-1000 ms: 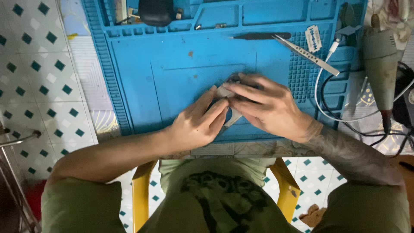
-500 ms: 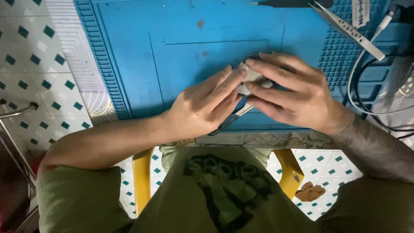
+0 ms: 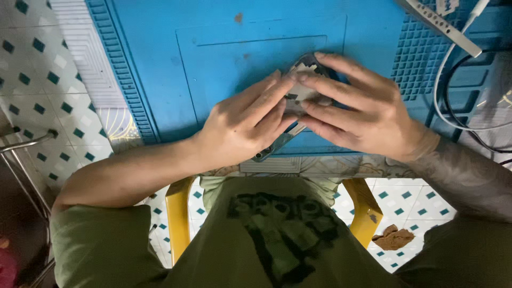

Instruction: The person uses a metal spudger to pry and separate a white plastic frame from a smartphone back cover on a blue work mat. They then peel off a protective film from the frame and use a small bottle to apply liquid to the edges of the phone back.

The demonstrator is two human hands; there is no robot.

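Fingers [image 3: 341, 80] of both hands press phone [image 3: 298, 90] on blue mat [image 3: 160, 53].

Since a second ago my view has dropped and drifted, so the tool trays along the far edge of the ribbed blue silicone work mat [image 3: 160, 64] have slid out of sight and the yellow stool frame [image 3: 178, 218] now shows more fully below. My left hand [image 3: 242, 125] and right hand [image 3: 357, 109] have moved right in the view, fingertips closing tighter over the small flat grey device [image 3: 301, 90]. The slim silver tweezers [image 3: 440, 24] now sit at the top right corner.
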